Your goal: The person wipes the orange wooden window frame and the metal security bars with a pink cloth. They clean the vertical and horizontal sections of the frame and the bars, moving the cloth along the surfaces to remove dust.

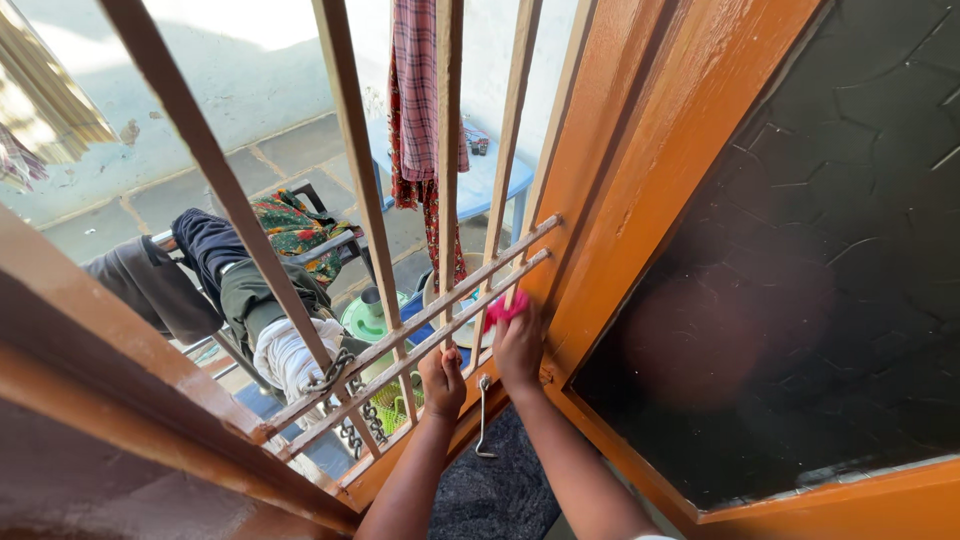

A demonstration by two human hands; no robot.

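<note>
My right hand (518, 345) presses a pink cloth (503, 308) against the lower end of a window grille bar, close to the orange wooden frame (640, 170). My left hand (443, 378) is curled around a neighbouring upright bar (447, 180) just under the two horizontal cross bars (420, 325). A metal hook latch (482, 415) hangs between my two forearms.
A dark patterned glass pane (800, 250) fills the open window leaf at right. A chain (350, 415) hangs from the grille at lower left. Outside below are clothes on a rack (250, 290), a hanging checked cloth (415, 100), a blue table (490, 175) and green tubs (365, 315).
</note>
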